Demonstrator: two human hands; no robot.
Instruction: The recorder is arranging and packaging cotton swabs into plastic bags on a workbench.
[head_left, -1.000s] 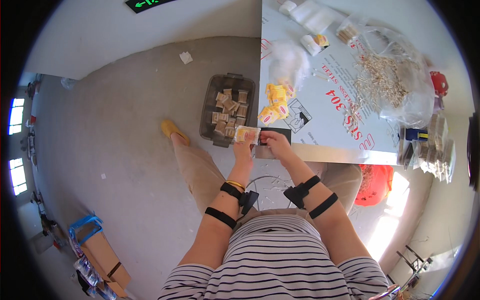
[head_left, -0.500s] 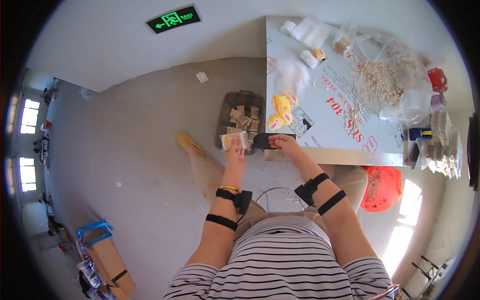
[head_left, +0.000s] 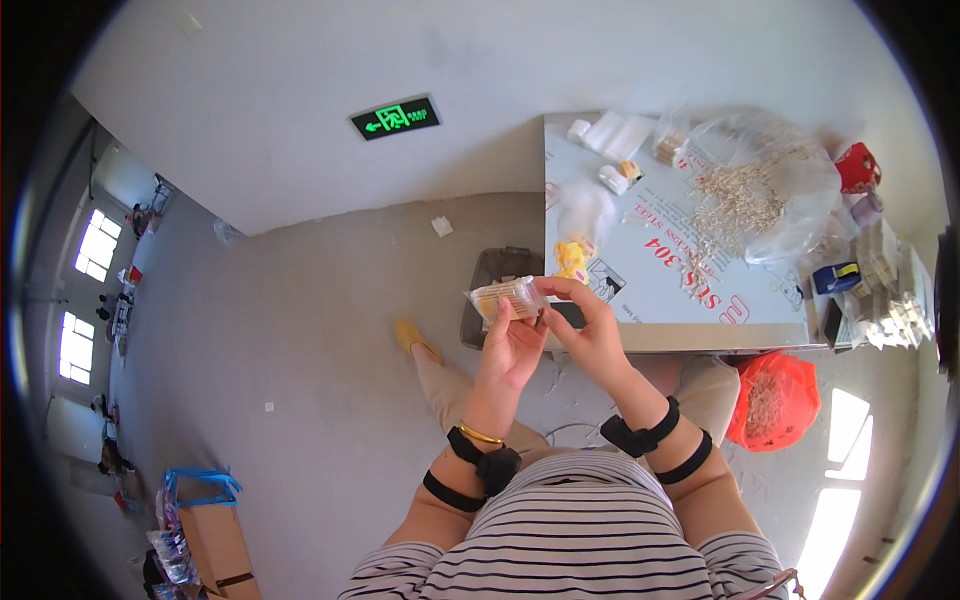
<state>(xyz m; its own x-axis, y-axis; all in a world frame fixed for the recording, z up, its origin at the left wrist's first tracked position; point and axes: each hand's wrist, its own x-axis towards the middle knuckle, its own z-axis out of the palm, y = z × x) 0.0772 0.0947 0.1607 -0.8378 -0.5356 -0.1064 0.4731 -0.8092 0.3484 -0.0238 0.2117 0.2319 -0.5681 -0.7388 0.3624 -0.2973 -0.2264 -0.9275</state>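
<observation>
A clear plastic packet of cotton swabs [head_left: 498, 300], with a yellow card showing inside, is held up in front of me. My left hand [head_left: 512, 352] grips it from below, fingers closed round its lower side. At the packet's right end, my right hand [head_left: 592, 328] pinches the plastic between thumb and forefinger. Below and behind the packet stands a dark plastic bin [head_left: 488, 268], partly covered by it; its contents are mostly hidden. Yellow printed cards [head_left: 571, 258] lie near the left edge of the metal-topped table [head_left: 650, 300].
Loose cotton swabs [head_left: 740, 205] are heaped on the table beside a large clear bag [head_left: 800, 225]. White plastic bags [head_left: 620, 135] lie at the back left. Packed swab bundles [head_left: 890, 300] and a blue box [head_left: 836, 278] stand at the right. A red bag [head_left: 790, 400] sits below the table.
The packet has been raised from over the bin toward me. My right hand has left the black piece at the table edge and come to the packet's right end. The view has tilted up.
</observation>
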